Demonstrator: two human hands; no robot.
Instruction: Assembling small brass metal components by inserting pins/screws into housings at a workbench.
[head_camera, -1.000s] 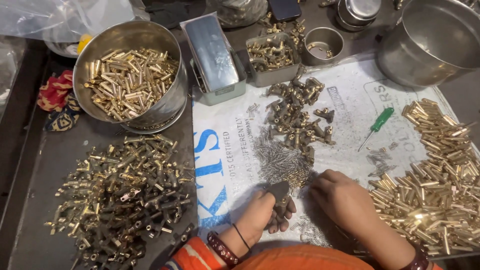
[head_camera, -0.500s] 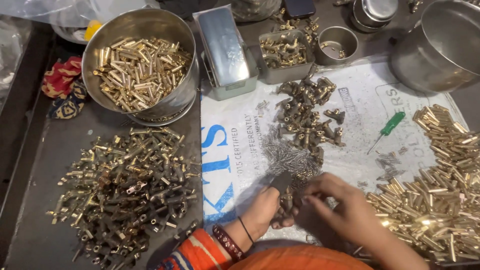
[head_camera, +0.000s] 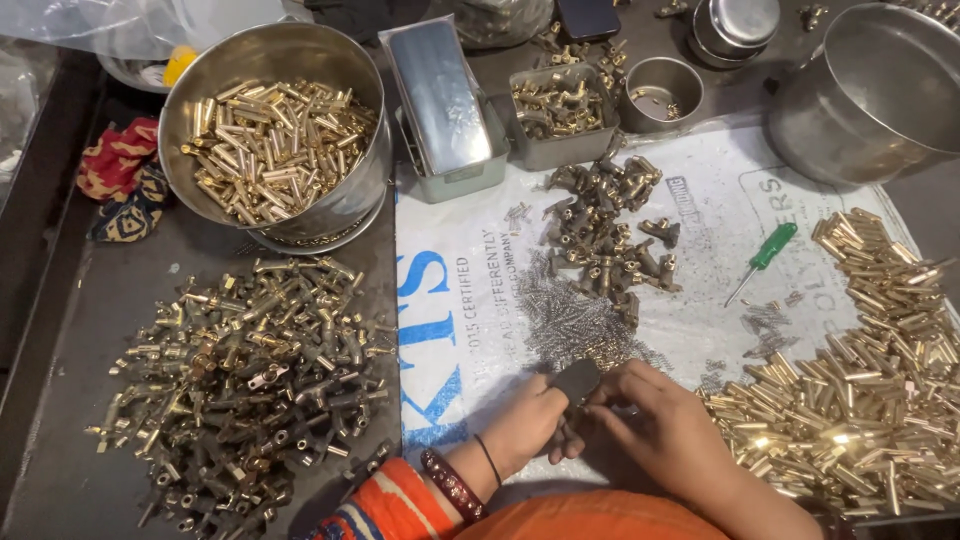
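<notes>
Right hand (head_camera: 665, 430) moved leftward, both hands' fingers clamped on dark part (head_camera: 575, 380), left hand (head_camera: 530, 420), small springs (head_camera: 580, 325) beside

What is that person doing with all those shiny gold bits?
A person sits at a table covered in small brass parts. The left hand and right hand together hold a small dark block over a white printed sheet, beside a pile of tiny springs. Brass tubes are heaped to the right, brass fittings to the left. A green screwdriver lies untouched.
</notes>
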